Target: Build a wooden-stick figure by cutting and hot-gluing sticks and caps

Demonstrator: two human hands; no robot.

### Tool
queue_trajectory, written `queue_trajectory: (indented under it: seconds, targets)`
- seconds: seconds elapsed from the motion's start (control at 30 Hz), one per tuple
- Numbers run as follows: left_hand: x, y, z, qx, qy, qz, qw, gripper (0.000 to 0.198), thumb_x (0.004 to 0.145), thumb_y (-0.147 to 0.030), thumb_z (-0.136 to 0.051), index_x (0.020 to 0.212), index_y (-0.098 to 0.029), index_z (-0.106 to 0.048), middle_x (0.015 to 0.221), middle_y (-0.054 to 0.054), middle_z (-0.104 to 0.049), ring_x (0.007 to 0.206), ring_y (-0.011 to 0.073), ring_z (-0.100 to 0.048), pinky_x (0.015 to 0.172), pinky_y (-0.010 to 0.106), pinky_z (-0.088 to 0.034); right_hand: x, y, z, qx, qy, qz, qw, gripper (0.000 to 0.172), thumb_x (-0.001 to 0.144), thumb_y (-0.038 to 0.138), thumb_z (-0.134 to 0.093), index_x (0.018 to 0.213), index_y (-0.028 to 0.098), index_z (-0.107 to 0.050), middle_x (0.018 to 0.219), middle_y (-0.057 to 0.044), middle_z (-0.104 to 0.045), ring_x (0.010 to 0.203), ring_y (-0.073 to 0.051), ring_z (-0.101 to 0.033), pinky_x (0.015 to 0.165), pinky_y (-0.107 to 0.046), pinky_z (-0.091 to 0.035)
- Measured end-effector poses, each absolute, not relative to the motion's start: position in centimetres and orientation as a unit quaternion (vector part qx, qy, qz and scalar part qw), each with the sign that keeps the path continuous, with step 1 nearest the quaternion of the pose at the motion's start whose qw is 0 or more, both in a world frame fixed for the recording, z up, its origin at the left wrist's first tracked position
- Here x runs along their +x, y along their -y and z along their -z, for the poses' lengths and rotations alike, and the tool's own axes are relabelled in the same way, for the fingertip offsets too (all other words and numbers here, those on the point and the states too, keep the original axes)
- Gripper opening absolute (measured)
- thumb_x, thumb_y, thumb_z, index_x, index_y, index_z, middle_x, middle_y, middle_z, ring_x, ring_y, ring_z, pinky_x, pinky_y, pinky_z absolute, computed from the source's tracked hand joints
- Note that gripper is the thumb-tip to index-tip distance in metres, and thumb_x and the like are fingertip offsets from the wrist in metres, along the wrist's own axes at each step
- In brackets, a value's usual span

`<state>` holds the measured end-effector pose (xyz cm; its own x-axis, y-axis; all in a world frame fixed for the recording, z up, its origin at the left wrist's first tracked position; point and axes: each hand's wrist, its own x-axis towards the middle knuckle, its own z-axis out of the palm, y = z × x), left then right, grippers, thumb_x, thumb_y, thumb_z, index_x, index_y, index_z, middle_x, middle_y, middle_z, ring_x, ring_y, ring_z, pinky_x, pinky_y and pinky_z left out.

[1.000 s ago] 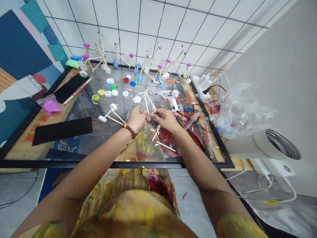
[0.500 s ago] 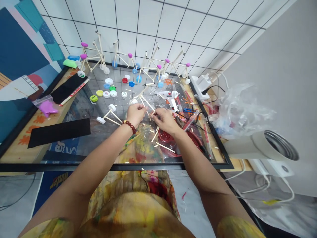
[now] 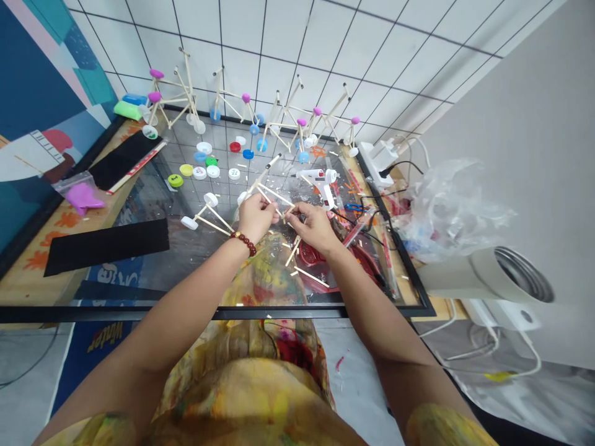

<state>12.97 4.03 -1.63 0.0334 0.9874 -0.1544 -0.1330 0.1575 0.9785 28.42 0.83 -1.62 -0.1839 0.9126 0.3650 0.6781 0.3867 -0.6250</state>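
My left hand [image 3: 255,216], a bead bracelet on its wrist, is closed round a small frame of thin wooden sticks [image 3: 263,178] with a white cap at one end, held above the glass table [image 3: 153,204]. My right hand [image 3: 312,224] pinches the near end of one of those sticks, fingertips almost meeting the left hand's. Left of my hands lies another stick piece with two white caps [image 3: 201,213]. A white glue gun [image 3: 320,179] rests just beyond my right hand.
Several finished stick models with pink and blue caps [image 3: 279,121] line the back edge by the tiled wall. Loose coloured bottle caps [image 3: 204,164] lie mid-table. Black strips [image 3: 106,244] sit left, a red dish [image 3: 316,257], cables and a plastic bag [image 3: 450,207] right, and a white cylinder [image 3: 493,275].
Both hands have lifted the stick frame slightly and tilted it, so its long stick points further up and away. The rest of the table is unchanged.
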Motion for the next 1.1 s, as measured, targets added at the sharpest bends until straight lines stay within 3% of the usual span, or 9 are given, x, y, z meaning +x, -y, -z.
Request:
queue_trajectory:
  seconds: [0.2, 0.4, 0.6, 0.97, 1.1]
  targets:
    - [13.01, -4.12, 2.03, 0.439, -0.494, -0.484, 0.574, 0.011, 0.079, -0.008, -0.064, 0.076, -0.015, -0.058, 0.06, -0.003, -0.06, 0.049, 0.0098, -0.062, 0.048, 0.018, -0.053, 28.56, -0.69, 1.87, -0.537, 0.745, -0.152, 0.366, 0.013, 0.087, 0.028, -0.059, 0.079, 0.02, -0.066, 0.072, -0.001, -0.065, 0.069, -0.017, -0.06, 0.074, -0.032, -0.042]
    - [13.03, -4.15, 2.14, 0.451, -0.505, -0.476, 0.561, 0.012, 0.079, -0.007, -0.064, 0.075, -0.016, -0.057, 0.063, -0.002, -0.061, 0.048, 0.0099, -0.061, 0.044, 0.018, -0.05, 28.77, -0.72, 2.48, -0.547, 0.724, -0.098, 0.408, 0.009, 0.083, 0.029, -0.067, 0.082, 0.021, -0.071, 0.088, -0.004, -0.056, 0.089, -0.021, -0.055, 0.083, -0.038, -0.043]
    - [12.95, -4.09, 1.96, 0.46, -0.511, -0.469, 0.555, 0.013, 0.08, -0.008, -0.064, 0.074, -0.017, -0.056, 0.063, -0.002, -0.06, 0.049, 0.0106, -0.061, 0.044, 0.019, -0.05, 28.77, -0.68, 2.63, -0.55, 0.705, -0.11, 0.434, 0.011, 0.083, 0.031, -0.067, 0.08, 0.022, -0.072, 0.084, -0.002, -0.049, 0.085, -0.02, -0.052, 0.082, -0.036, -0.043]
    - [12.9, -3.82, 1.62, 0.464, -0.517, -0.461, 0.552, 0.012, 0.082, -0.011, -0.062, 0.074, -0.017, -0.056, 0.062, -0.003, -0.06, 0.048, 0.0089, -0.06, 0.044, 0.017, -0.049, 28.63, -0.52, 2.38, -0.558, 0.698, -0.157, 0.42, 0.015, 0.078, 0.027, -0.066, 0.064, 0.02, -0.066, 0.071, -0.002, -0.06, 0.075, -0.019, -0.058, 0.075, -0.035, -0.044]
    - [12.93, -3.68, 1.58, 0.463, -0.519, -0.456, 0.556, 0.009, 0.082, -0.013, -0.063, 0.078, -0.017, -0.057, 0.062, -0.004, -0.062, 0.046, 0.0077, -0.059, 0.044, 0.015, -0.046, 28.55, -0.4, 2.17, -0.536, 0.715, -0.181, 0.412, 0.013, 0.079, 0.028, -0.066, 0.069, 0.022, -0.071, 0.07, -0.001, -0.064, 0.074, -0.019, -0.059, 0.077, -0.034, -0.044]
